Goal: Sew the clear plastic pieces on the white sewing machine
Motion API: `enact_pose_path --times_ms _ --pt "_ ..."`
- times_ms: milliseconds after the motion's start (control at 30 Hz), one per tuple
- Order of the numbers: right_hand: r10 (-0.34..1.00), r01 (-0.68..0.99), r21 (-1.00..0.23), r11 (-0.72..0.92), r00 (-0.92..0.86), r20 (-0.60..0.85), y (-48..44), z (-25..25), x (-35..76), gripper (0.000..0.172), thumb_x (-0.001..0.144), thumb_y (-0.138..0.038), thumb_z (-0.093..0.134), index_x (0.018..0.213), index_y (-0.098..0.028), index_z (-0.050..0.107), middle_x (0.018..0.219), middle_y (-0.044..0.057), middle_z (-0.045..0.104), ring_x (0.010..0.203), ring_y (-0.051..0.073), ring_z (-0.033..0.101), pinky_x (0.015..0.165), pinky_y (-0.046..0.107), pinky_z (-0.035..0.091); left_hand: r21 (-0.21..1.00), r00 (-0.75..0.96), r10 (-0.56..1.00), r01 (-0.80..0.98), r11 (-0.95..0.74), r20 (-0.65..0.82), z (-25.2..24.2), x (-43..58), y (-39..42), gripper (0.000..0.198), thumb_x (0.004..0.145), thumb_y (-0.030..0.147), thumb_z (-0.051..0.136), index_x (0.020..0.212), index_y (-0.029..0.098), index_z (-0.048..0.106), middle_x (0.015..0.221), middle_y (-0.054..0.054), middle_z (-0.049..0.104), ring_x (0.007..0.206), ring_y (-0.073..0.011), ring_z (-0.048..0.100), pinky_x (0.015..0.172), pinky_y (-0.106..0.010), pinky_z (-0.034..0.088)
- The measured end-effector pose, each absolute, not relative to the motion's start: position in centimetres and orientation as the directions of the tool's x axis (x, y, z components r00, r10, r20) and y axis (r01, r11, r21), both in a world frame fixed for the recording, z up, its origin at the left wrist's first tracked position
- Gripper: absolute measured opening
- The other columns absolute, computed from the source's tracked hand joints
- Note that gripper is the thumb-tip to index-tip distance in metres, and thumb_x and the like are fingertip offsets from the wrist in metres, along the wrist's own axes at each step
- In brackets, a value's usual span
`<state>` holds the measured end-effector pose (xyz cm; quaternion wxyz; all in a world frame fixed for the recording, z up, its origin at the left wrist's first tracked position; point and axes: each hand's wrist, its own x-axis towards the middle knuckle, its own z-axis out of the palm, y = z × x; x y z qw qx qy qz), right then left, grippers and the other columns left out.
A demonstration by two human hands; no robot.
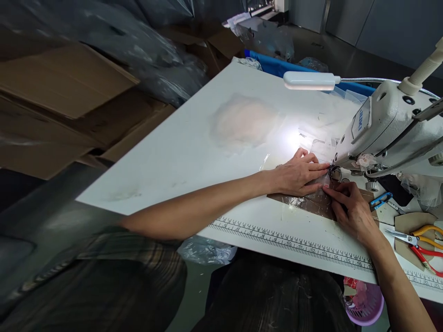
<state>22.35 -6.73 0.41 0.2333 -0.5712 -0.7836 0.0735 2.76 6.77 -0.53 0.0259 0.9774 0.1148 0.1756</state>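
Note:
My left hand (300, 174) lies flat on a clear plastic piece (308, 199) on the white sewing table (194, 152), fingers stretched toward the needle area (334, 173) of the white sewing machine (391, 129). My right hand (351, 207) rests just right of it, fingers pressed together on the same plastic piece close to the presser foot. The exact spot under the needle is hidden by my fingers and the glare of the lamp.
A lamp (309, 80) on a flexible neck shines on the table. Blue snips (380, 201), scissors (403, 236) and yellow and red handled tools (427, 249) lie at the right. A ruler strip (294, 240) runs along the front edge. Cardboard boxes (65, 101) stand at left; a purple basket (367, 306) sits below.

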Motion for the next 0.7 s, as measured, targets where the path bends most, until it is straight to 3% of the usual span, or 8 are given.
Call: enact_pose_path --times_ms 300,467,567,700 --pt "0.933 0.864 -0.394 0.314 -0.205 0.295 -6.8 -0.1 22.4 0.037 0.092 -0.021 0.046 0.119 -0.025 0.072 0.100 0.008 0.056 0.083 0.017 0.060 0.074 0.034 0.057 0.047 0.920 0.232 0.229 -0.972 0.316 -0.2 2.9 6.5 0.039 0.102 0.037 0.034 0.122 0.019 0.063 0.136 -0.011 0.060 0.100 -0.0270 0.054 0.086 -0.044 0.030" --pt "0.947 0.873 -0.403 0.275 -0.174 0.270 -6.7 -0.2 22.4 0.037 0.092 -0.023 0.046 0.118 -0.029 0.072 0.100 0.007 0.056 0.082 0.017 0.059 0.075 0.034 0.058 0.029 0.873 0.236 0.248 -0.968 0.428 -0.1 2.5 6.5 0.040 0.100 0.042 0.041 0.124 0.017 0.060 0.137 -0.016 0.058 0.107 -0.0296 0.054 0.087 -0.045 0.033" --pt "0.952 0.868 -0.418 0.268 -0.171 0.256 -6.7 0.0 22.5 0.038 0.091 -0.024 0.046 0.118 -0.030 0.072 0.100 0.007 0.055 0.084 0.017 0.060 0.077 0.035 0.058 0.092 0.850 0.195 0.172 -0.981 0.490 0.3 2.2 6.8 0.030 0.099 0.038 0.045 0.112 0.020 0.066 0.122 -0.011 0.067 0.099 -0.0242 0.059 0.090 -0.044 0.034" --pt "0.958 0.858 -0.445 0.257 -0.167 0.233 -6.8 0.1 22.6 0.039 0.091 -0.023 0.045 0.119 -0.029 0.072 0.103 0.008 0.055 0.092 0.020 0.062 0.082 0.037 0.057 0.162 0.882 0.065 -0.013 -0.987 0.466 0.6 2.2 7.0 0.019 0.091 0.025 0.052 0.094 0.023 0.070 0.103 -0.003 0.074 0.086 -0.0173 0.062 0.090 -0.039 0.037"
